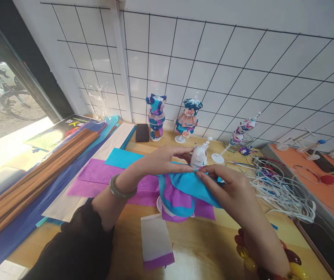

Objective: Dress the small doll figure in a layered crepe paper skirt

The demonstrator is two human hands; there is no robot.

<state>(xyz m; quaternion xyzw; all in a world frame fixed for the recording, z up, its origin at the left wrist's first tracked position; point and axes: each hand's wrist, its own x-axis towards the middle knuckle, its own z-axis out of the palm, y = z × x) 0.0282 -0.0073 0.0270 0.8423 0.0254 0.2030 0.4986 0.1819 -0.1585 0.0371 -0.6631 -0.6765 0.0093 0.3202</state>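
Observation:
A small white dress form leans in front of me, its knobbed top tilted to the right. Around its waist sits a skirt of gathered blue crepe paper with purple crepe paper in it. My left hand is closed round the form from the left, its thumb pressing the waist; its fingertips are hidden behind the form. My right hand pinches the upper edge of the blue paper at the waist with thumb and forefinger. Part of the form's white base shows below the skirt.
Two dressed forms and a third form stand along the wall. Paper sheets and a brown roll lie left, near a black phone. Tangled white cords lie right. A white-and-purple piece lies in front.

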